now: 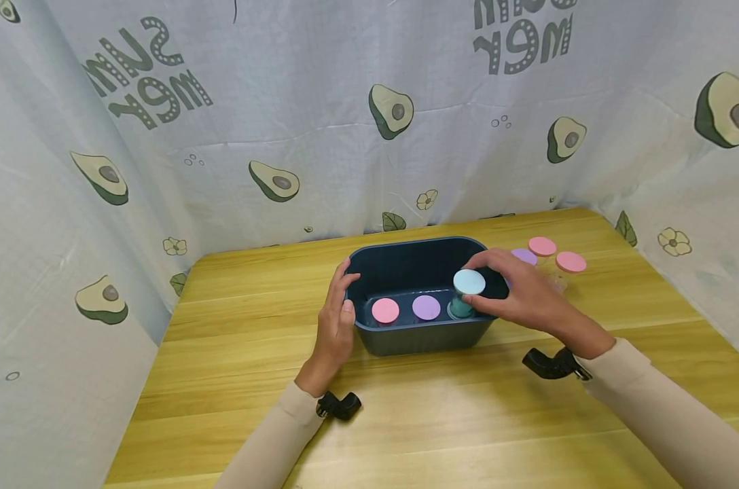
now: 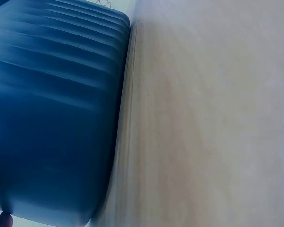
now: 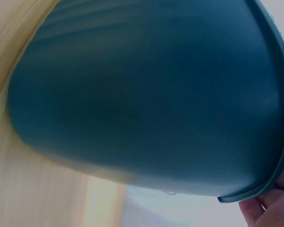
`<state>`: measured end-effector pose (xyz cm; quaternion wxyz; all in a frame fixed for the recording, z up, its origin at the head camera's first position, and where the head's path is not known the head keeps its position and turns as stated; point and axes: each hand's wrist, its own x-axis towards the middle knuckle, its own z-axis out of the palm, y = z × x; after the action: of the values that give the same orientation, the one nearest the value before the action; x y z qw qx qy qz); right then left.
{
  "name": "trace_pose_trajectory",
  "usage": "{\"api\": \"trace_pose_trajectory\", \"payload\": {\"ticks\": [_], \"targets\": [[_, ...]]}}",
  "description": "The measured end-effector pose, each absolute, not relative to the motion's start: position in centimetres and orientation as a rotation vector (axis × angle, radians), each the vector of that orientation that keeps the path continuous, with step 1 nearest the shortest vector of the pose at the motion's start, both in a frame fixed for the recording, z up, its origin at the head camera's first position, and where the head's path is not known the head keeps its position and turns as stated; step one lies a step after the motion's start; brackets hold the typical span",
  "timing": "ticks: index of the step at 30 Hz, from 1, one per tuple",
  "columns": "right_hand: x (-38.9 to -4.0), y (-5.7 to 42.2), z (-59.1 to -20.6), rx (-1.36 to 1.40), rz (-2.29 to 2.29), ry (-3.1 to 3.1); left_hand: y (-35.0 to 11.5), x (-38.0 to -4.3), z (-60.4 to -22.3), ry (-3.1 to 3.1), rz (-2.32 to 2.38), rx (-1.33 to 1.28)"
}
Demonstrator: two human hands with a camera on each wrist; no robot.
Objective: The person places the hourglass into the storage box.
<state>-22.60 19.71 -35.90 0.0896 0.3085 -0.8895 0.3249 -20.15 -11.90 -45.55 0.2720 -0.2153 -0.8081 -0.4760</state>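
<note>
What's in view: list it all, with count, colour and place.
Deep plastic-looking bin: 1, dark blue-grey, on table
Round flat lid: 1, pink, inside bin, left
Second round lid: 1, purple, inside bin, middle
Clear round-lidded jar: 1, pale-blue lid, bin's right part
Clear jars with round lids: 2, pink lids, right of bin
Partly hidden round lid: at least 1, purple, right of bin
Wood-grain table: 1, yellow, under bin
Avocado-print cloth: count unclear, white, around table
Left hand: 1, bare, bin's left end
Right hand: 1, bare, pinching jar
Sleeves: 2, beige, forearms
Wrist fittings: 2, black, wrists
</note>
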Motion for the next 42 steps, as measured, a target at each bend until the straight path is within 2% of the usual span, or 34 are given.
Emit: {"api": "trace_pose_trajectory", "payload": {"ticks": [22,42], "targets": [[-24.7,20.2,-35.5,1.281,0.738,-2.744,-11.9,-20.3,-45.9,-2.173,-1.287,-0.580],[-25.8,19.5,-35.1,1.375,0.744,-2.876,-11.9,-20.3,-45.6,-2.166,-1.286,-0.588]]}}
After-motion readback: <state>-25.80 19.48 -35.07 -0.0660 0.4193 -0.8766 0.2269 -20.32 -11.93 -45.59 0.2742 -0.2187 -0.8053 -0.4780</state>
